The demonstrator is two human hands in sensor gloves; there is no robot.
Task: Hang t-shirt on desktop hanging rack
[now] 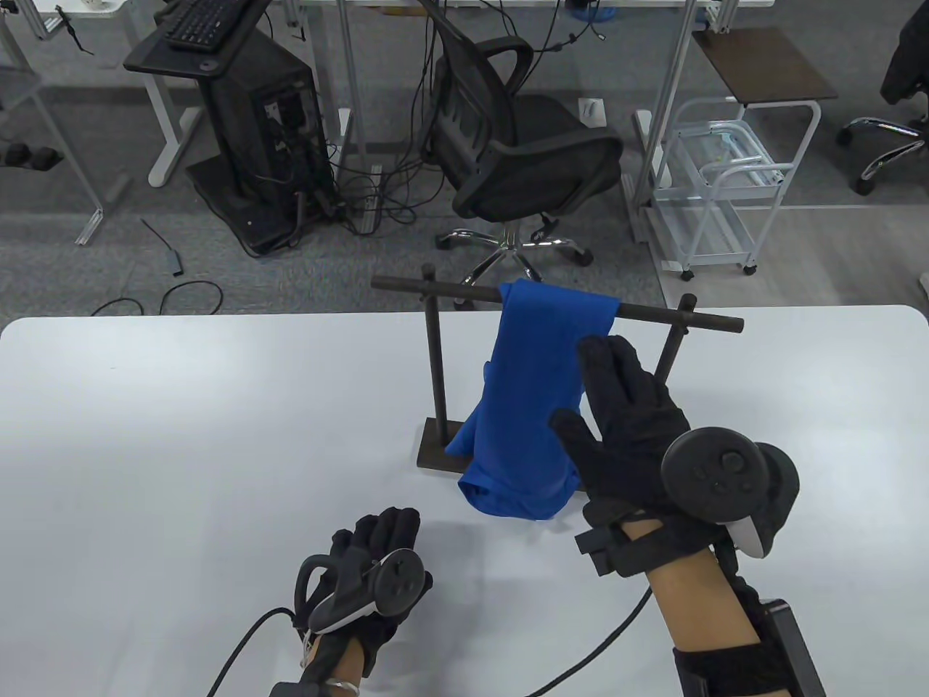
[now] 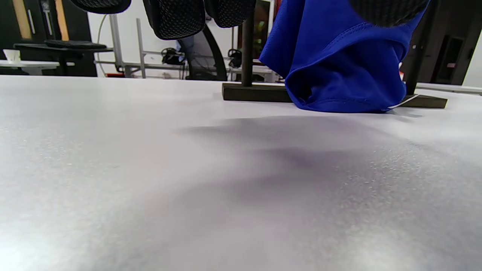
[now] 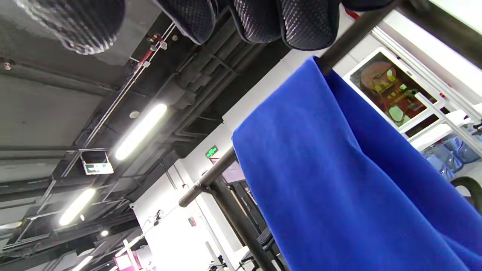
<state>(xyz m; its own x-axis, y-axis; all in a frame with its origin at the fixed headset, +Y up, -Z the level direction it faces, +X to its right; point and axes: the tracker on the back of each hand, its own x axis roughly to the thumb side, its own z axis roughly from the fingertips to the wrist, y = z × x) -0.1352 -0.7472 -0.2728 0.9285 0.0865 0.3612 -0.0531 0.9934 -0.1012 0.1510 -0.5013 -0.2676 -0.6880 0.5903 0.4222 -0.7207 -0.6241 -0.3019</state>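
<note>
Table view – t-shirt (image 1: 537, 392) draped over rack (image 1: 435, 363), right hand (image 1: 631, 428) flat, left hand (image 1: 370, 559) loosely curled, holding nothing.

Both hands are covered by black gloves of a dotted, mesh-like weave, seen close up on the fingers (image 3: 301, 22) in the wrist views. A black round tracker with small buttons and a white underside is strapped to the back of the right hand (image 1: 631, 435); a smaller one with a ring is carried by the left hand (image 1: 370, 552). Bare skin is shown at both forearms. Black straps are wrapped round each wrist, and black cables are led off toward 6 o'clock.
</note>
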